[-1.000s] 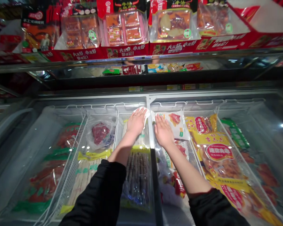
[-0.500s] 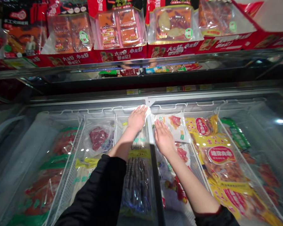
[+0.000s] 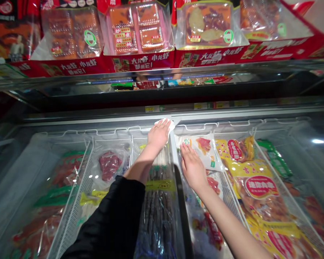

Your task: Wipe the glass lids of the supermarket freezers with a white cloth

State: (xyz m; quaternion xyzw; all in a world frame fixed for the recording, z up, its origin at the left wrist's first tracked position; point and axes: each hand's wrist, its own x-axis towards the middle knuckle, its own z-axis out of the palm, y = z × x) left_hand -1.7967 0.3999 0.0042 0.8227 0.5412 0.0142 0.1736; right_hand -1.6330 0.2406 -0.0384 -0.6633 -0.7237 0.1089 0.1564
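My left hand [image 3: 158, 135] is pressed flat over a white cloth [image 3: 171, 125], whose edge shows past the fingertips. It rests at the far end of the freezer's glass lid, beside the middle frame bar [image 3: 174, 145]. On the other side of that bar, my right hand [image 3: 192, 165] lies palm down on the glass with its fingers stretched out, and nothing shows in it. Beneath the glass under the right hand is a white food packet [image 3: 205, 144]. Long dark packaged goods [image 3: 158, 208] lie below my left forearm.
White wire baskets divide the freezer. Yellow meat packs [image 3: 261, 187] lie at right, a dark red meat pack [image 3: 109, 165] and green-trimmed packs [image 3: 54, 196] at left. Overhead juts a metal shelf edge [image 3: 78, 80], with red boxes [image 3: 140, 62] of sealed food on it.
The view has shifted slightly closer, so the shelf packs and freezer goods look a little larger. Both hands stay at nearly the same places on the glass, the left one still on the cloth.
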